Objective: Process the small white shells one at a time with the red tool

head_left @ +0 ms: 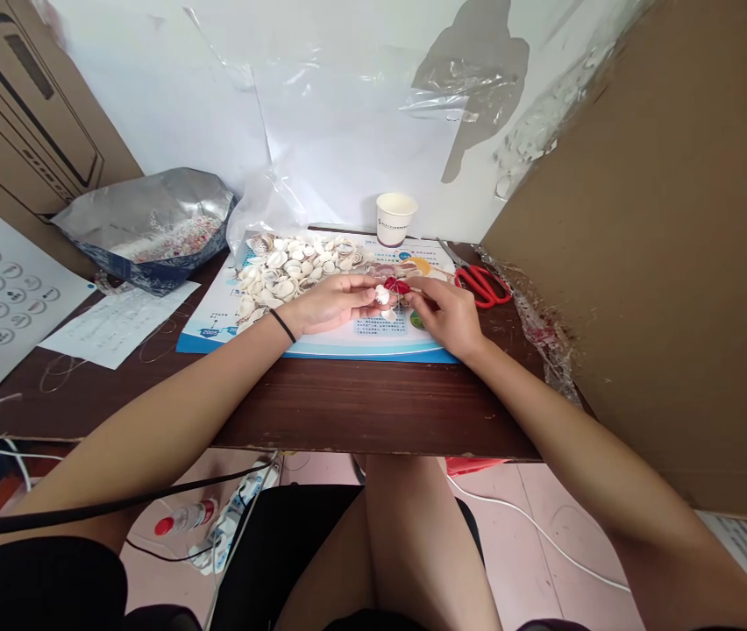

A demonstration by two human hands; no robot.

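Observation:
My left hand (337, 302) is closed, pinching a small white shell (382, 294) between thumb and fingertips. Right beside the shell is a small glossy red piece (398, 287); whether it is cord, ribbon or something else I cannot make out. The fingers of my right hand (444, 311) are bent together at the red piece's right side, and what they grip is too small to tell. Under both hands lies a printed blue-and-white sheet (314, 349). A heap of white shells (291, 267) covers the sheet's left part, next to my left hand.
Red-handled scissors (484, 286) lie right of my right hand. A paper cup (395, 219) stands at the back. On the left is an open bag of red and white bits (176, 237) near a paper slip (110, 331). Cardboard (689, 263) walls the right side; the dark tabletop (373, 407) ends before my knees.

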